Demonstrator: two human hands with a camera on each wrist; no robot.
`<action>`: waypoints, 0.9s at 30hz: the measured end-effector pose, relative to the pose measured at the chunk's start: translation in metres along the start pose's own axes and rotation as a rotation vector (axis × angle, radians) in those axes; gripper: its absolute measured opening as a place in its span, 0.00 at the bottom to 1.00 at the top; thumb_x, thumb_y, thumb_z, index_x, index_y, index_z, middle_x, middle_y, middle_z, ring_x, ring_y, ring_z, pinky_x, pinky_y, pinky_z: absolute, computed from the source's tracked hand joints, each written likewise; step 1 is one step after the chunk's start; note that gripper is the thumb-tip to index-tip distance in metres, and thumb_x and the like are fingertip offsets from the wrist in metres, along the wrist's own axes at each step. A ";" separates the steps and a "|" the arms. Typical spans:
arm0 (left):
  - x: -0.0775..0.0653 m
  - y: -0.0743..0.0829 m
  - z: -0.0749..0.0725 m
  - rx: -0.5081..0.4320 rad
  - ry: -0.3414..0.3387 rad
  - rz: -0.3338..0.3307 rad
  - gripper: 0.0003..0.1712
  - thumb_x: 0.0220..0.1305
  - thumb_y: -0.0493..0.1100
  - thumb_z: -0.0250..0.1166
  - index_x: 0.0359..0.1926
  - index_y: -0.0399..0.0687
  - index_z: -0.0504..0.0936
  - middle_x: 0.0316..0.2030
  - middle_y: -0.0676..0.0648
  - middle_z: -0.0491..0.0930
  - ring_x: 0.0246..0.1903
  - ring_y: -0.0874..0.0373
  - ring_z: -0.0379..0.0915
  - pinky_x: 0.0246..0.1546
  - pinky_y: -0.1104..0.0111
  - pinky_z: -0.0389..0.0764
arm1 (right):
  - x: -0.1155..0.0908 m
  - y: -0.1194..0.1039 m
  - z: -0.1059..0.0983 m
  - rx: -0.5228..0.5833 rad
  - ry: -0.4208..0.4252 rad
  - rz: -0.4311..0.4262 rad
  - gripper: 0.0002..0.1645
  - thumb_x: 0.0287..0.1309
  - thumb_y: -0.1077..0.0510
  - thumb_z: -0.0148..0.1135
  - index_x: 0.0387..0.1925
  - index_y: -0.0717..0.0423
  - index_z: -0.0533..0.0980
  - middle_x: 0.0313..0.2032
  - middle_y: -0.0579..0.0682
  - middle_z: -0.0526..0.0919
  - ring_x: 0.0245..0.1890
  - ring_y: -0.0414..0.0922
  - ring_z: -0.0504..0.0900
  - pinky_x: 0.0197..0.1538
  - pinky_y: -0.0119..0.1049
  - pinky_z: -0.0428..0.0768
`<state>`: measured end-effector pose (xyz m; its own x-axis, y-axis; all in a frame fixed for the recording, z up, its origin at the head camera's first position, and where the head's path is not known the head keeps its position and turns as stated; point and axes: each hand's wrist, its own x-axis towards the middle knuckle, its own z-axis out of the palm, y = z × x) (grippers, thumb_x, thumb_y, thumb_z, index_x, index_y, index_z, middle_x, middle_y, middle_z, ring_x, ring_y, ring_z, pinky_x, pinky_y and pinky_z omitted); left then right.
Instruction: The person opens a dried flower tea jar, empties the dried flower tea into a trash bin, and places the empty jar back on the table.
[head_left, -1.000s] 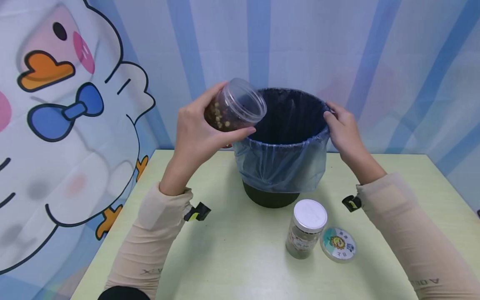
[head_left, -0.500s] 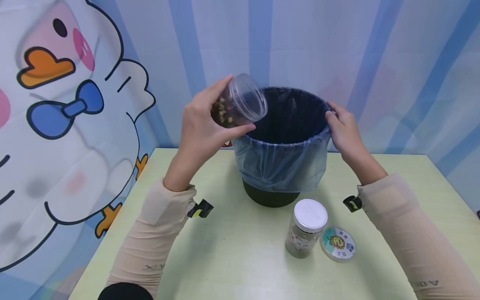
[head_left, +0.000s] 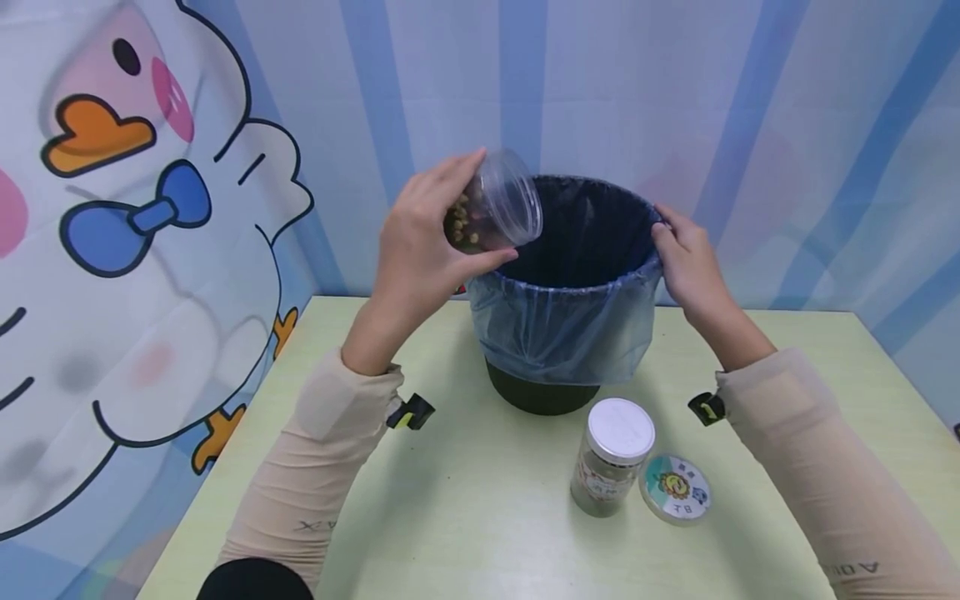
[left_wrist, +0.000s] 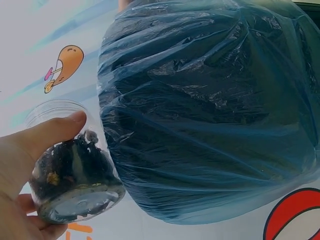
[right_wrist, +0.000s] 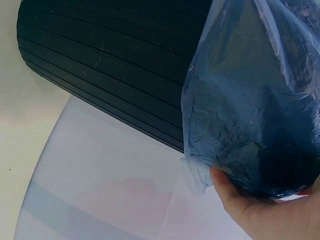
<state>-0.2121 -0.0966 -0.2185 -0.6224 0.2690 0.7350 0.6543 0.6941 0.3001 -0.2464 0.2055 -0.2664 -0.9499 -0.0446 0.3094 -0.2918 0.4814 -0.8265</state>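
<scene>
My left hand [head_left: 423, 237] grips a clear plastic jar [head_left: 501, 200] by its side, tilted with its open mouth at the left rim of a black trash bin [head_left: 543, 394]. Dark bits and pale pieces lie in the lower part of the jar, plain in the left wrist view too. A blue translucent bag [head_left: 562, 333] lines the bin and hangs over its rim. On the bin's right side my right hand [head_left: 690, 262] holds the rim through the bag, thumb on top. What lies inside the bin is too dark to tell.
A capped jar [head_left: 611, 462] with a white lid stands upright on the pale table [head_left: 450, 533] in front of the bin. Beside it lies a round printed lid [head_left: 677, 489]. A cartoon curtain [head_left: 637, 83] hangs behind and to the left.
My left hand has moved right with the jar, which has tipped further so its mouth now faces the bin's opening more. The right hand and bin stay in place.
</scene>
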 end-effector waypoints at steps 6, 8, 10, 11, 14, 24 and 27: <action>0.001 0.000 0.004 0.037 -0.012 0.022 0.53 0.46 0.53 0.82 0.73 0.51 0.68 0.67 0.48 0.70 0.67 0.51 0.61 0.64 0.57 0.67 | 0.001 0.001 -0.001 0.002 -0.001 -0.016 0.32 0.78 0.54 0.32 0.75 0.68 0.52 0.73 0.67 0.54 0.74 0.57 0.52 0.74 0.50 0.51; 0.001 0.000 0.005 0.043 -0.007 0.038 0.53 0.46 0.52 0.82 0.72 0.50 0.69 0.67 0.47 0.70 0.67 0.50 0.61 0.64 0.56 0.68 | 0.001 0.001 -0.002 0.001 -0.004 -0.014 0.32 0.78 0.54 0.32 0.75 0.68 0.52 0.74 0.67 0.54 0.74 0.58 0.51 0.74 0.50 0.50; 0.002 0.000 0.006 0.046 -0.001 0.058 0.52 0.46 0.51 0.82 0.72 0.50 0.69 0.67 0.46 0.70 0.67 0.49 0.61 0.63 0.56 0.69 | 0.001 0.001 -0.002 0.001 -0.011 -0.007 0.32 0.78 0.54 0.31 0.75 0.68 0.51 0.74 0.66 0.53 0.74 0.58 0.50 0.74 0.51 0.50; 0.002 0.000 0.007 0.048 0.002 0.069 0.52 0.46 0.50 0.82 0.72 0.50 0.69 0.67 0.46 0.70 0.67 0.49 0.61 0.63 0.55 0.69 | 0.001 0.002 -0.002 -0.001 -0.013 -0.004 0.32 0.79 0.54 0.31 0.75 0.67 0.51 0.74 0.66 0.53 0.74 0.57 0.50 0.74 0.51 0.50; 0.003 0.001 0.008 0.054 0.000 0.082 0.52 0.46 0.50 0.82 0.72 0.50 0.69 0.67 0.45 0.70 0.67 0.48 0.61 0.63 0.56 0.69 | 0.000 0.002 -0.002 -0.003 -0.018 -0.001 0.32 0.79 0.53 0.31 0.75 0.67 0.51 0.74 0.66 0.52 0.74 0.57 0.50 0.74 0.51 0.49; 0.007 0.003 0.011 0.087 -0.017 0.106 0.52 0.47 0.47 0.82 0.72 0.48 0.69 0.67 0.44 0.69 0.67 0.47 0.60 0.66 0.58 0.65 | 0.001 0.001 -0.002 0.009 -0.005 -0.022 0.32 0.78 0.55 0.32 0.75 0.69 0.51 0.74 0.66 0.53 0.74 0.58 0.50 0.74 0.48 0.48; 0.007 0.002 0.013 0.094 -0.016 0.116 0.51 0.47 0.46 0.82 0.72 0.48 0.69 0.67 0.43 0.69 0.68 0.47 0.60 0.67 0.58 0.63 | 0.001 0.001 -0.001 0.016 -0.008 -0.022 0.32 0.78 0.55 0.32 0.74 0.70 0.51 0.74 0.66 0.52 0.75 0.58 0.50 0.74 0.48 0.48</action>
<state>-0.2206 -0.0844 -0.2204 -0.5517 0.3611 0.7518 0.6798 0.7170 0.1545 -0.2480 0.2071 -0.2666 -0.9439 -0.0620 0.3242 -0.3146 0.4666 -0.8267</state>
